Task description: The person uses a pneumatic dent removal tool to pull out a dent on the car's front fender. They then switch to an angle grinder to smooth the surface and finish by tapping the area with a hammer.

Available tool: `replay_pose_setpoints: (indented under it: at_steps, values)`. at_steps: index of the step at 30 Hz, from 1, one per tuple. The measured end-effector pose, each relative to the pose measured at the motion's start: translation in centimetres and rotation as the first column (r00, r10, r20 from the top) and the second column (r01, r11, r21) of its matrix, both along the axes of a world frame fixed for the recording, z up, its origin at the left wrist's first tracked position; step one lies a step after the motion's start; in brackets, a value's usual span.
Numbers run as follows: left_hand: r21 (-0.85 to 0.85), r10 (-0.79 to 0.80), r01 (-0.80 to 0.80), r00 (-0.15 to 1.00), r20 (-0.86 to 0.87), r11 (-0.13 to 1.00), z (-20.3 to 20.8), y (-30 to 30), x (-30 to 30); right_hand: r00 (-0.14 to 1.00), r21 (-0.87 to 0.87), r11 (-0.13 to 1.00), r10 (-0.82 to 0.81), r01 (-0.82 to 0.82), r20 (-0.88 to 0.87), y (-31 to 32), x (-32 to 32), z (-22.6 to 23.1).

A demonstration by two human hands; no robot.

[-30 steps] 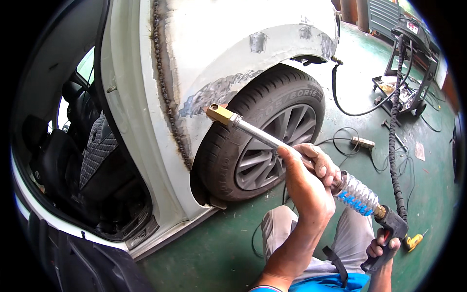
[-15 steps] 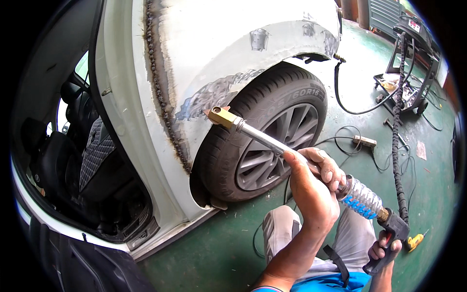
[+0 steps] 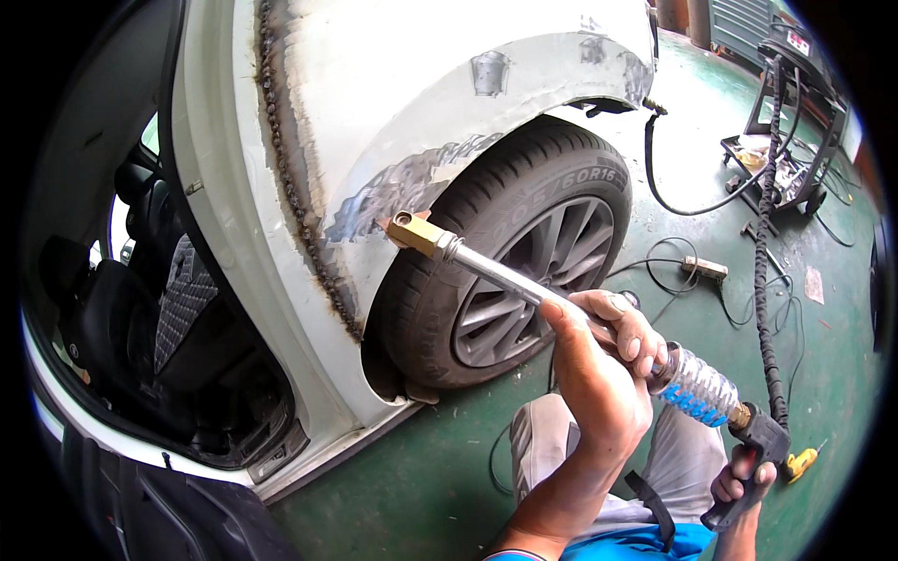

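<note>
Both my hands hold a dent puller gun with a long metal shaft. My left hand is wrapped around the shaft, just ahead of a ridged silver and blue sleeve. My right hand grips the black pistol handle at the rear, a finger by its red trigger. At the far end, the brass head has a pointed copper tip directed at the scraped lower edge of the white car panel, by the wheel arch. I cannot tell whether the tip touches the metal.
Behind the shaft stands the car's rear wheel. A rough weld seam runs down the panel beside the open door. A thick wrapped cable leads from the gun to a wheeled machine. A power strip and yellow drill lie on the floor.
The gun's head has shifted slightly left and down in the picture, and the car panel has slid left too. Both hands keep their holds.
</note>
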State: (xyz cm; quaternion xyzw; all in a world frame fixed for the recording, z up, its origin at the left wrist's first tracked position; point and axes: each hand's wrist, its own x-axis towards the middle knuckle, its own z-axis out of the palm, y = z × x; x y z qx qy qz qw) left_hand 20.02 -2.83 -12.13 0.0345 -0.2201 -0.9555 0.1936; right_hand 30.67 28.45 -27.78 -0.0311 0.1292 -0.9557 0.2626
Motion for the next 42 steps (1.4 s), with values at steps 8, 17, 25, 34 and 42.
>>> replay_pose_setpoints:
  at_steps: [8, 17, 25, 34, 42]
  values:
    - [-0.019, 0.040, -0.041, 0.999, -0.035, 0.999, -0.4, 0.3, -0.6, 1.000, 0.142, 0.990, -0.011, 0.015, -0.027, 0.6, -0.4, -0.5]
    - [-0.171, 0.128, -0.133, 0.991, -0.042, 0.976, -1.1, 1.2, -0.8, 0.995, 0.054, 0.996, -0.073, 0.069, 0.068, -0.1, 0.0, -1.0]
    - [-0.270, -0.006, -0.018, 0.996, -0.090, 0.963, -1.5, 0.8, -0.6, 0.994, 0.049, 0.996, -0.078, 0.074, 0.080, -0.6, 0.1, -0.1]
    - [-0.179, 0.166, -0.158, 0.986, 0.031, 0.971, -1.6, 1.8, 0.9, 0.991, 0.047, 0.995, -0.090, 0.086, 0.096, -1.1, -0.3, 0.7]
    - [0.035, -0.287, 0.445, 0.633, -0.719, 0.895, -2.3, -1.1, -2.1, 0.987, 0.111, 0.989, -0.084, 0.100, -0.138, -1.5, 0.3, 0.5]
